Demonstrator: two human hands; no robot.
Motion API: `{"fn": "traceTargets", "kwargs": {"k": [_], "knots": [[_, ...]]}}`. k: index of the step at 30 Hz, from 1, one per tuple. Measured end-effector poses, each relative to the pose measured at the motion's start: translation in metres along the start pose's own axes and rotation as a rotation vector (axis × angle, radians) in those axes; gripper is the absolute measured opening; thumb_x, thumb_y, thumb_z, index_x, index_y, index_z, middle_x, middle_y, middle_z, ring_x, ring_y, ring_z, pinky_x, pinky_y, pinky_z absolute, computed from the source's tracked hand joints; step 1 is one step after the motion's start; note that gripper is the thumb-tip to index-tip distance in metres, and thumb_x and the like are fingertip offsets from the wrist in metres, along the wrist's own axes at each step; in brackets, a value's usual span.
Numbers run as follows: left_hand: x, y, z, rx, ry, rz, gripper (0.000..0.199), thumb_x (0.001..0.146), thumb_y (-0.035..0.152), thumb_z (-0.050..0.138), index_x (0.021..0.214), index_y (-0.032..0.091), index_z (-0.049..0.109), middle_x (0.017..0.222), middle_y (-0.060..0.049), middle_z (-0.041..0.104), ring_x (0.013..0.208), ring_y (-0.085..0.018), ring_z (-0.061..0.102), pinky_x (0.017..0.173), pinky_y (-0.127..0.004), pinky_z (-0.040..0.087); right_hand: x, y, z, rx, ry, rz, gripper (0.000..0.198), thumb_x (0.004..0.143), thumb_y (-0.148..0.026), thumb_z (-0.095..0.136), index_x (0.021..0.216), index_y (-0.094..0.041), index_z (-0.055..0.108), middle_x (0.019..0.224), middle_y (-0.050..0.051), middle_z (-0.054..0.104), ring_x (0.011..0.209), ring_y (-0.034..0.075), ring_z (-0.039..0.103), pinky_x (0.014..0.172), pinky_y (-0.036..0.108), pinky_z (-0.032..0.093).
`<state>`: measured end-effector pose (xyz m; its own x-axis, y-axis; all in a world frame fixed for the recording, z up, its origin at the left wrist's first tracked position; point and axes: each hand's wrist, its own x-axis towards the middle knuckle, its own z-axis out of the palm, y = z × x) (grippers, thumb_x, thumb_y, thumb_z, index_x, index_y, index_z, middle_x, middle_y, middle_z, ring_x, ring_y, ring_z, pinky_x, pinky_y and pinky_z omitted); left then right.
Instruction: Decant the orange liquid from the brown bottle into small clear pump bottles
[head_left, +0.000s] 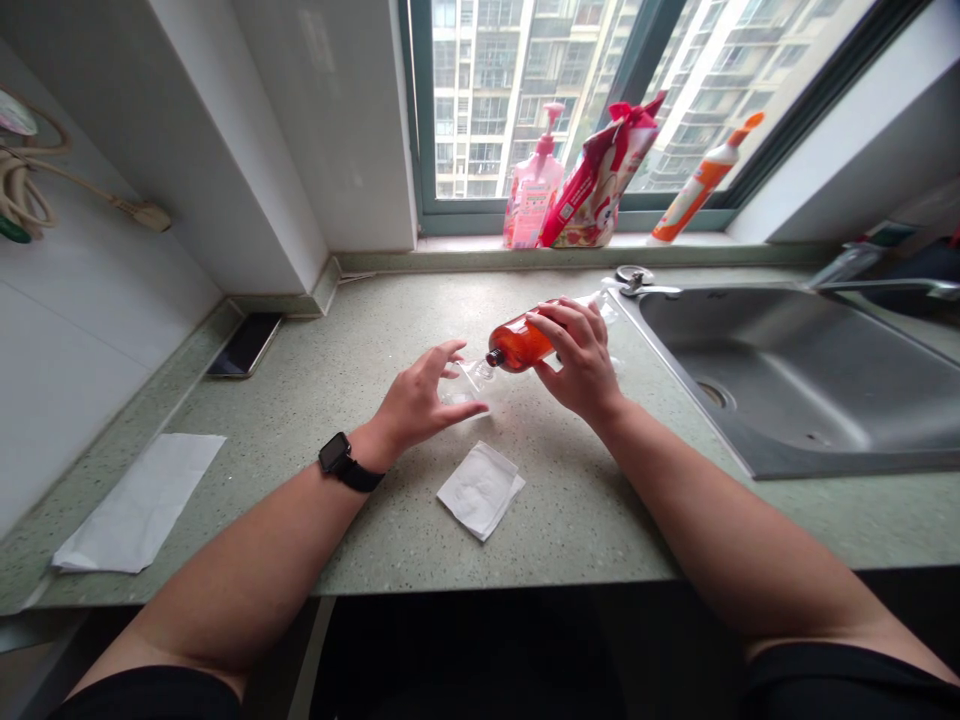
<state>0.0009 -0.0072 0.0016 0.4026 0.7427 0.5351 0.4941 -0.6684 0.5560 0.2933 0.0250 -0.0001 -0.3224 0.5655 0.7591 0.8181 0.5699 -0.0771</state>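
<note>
In the middle of the counter, my right hand (581,360) is wrapped round an amber bottle (519,342) from above. The bottle is tilted, its dark open neck pointing left and down. My left hand (420,395), with a black watch (349,463) on the wrist, curls thumb and fingers around a clear plastic bottle (474,380). The mouth of the clear bottle is right by the amber bottle's neck; whether they touch I cannot tell. A folded white tissue (481,490) lies on the counter just in front of both hands. Clear plastic (602,305) shows behind my right hand.
A steel sink (810,465) with a tap (645,284) is on the right. A phone (245,345) and white paper (142,505) lie to the left. On the windowsill stand a pink pump bottle (534,200), a red bag (600,185) and an orange-and-white bottle (694,195).
</note>
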Motion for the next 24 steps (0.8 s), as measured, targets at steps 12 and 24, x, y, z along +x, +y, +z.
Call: {"fn": "traceTargets", "kwargs": {"k": [12, 24], "knots": [[0.0001, 0.002, -0.001, 0.013, -0.012, 0.014, 0.086, 0.084, 0.062, 0.088, 0.15, 0.024, 0.049, 0.132, -0.013, 0.073, 0.104, -0.026, 0.08, 0.091, -0.043, 0.067, 0.0, -0.0003, -0.0014, 0.015, 0.017, -0.012, 0.075, 0.092, -0.015, 0.068, 0.158, -0.047, 0.048, 0.15, 0.005, 0.063, 0.151, 0.038, 0.051, 0.132, 0.072, 0.03], [0.0009, 0.0034, -0.0017, 0.013, -0.021, 0.002, 0.083, 0.084, 0.059, 0.089, 0.149, 0.025, 0.05, 0.133, -0.012, 0.073, 0.104, -0.025, 0.079, 0.093, -0.043, 0.066, 0.0008, -0.0002, -0.0031, -0.016, 0.016, -0.026, 0.075, 0.093, -0.015, 0.067, 0.158, -0.046, 0.048, 0.149, 0.005, 0.064, 0.15, 0.038, 0.052, 0.131, 0.074, 0.031]]}}
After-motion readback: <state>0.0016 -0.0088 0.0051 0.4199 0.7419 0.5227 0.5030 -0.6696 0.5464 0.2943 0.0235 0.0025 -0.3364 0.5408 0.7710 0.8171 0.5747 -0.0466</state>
